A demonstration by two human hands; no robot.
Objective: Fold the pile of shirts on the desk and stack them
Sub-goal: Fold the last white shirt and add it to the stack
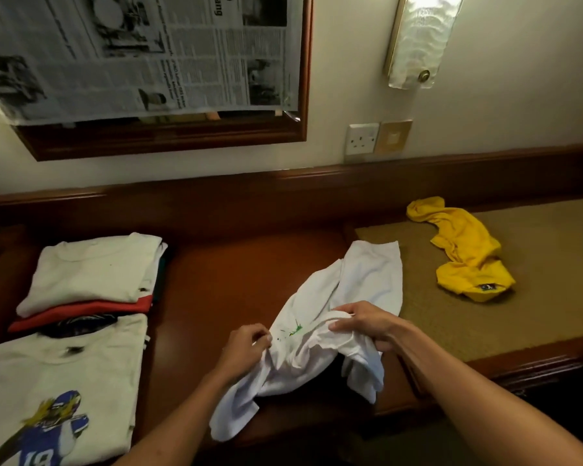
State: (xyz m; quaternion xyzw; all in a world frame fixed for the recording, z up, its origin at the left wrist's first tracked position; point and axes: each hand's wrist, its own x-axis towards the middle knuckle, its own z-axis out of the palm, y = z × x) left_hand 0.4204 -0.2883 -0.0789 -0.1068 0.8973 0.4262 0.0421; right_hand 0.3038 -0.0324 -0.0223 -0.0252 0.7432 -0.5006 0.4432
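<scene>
My left hand (246, 348) and right hand (367, 326) both pinch the crumpled white cotton shirt with a green splash print (320, 317) — soft, creased, its long axis running from near-left to far-right across the glossy brown wooden desk (223, 280), one end overhanging the near edge.

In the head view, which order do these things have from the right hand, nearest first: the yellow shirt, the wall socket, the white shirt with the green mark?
From the right hand:
1. white shirt with the green mark, gripped by this hand, centre of the desk.
2. yellow shirt, crumpled, farther right on the tan mat.
3. wall socket, on the wall behind the desk.
</scene>
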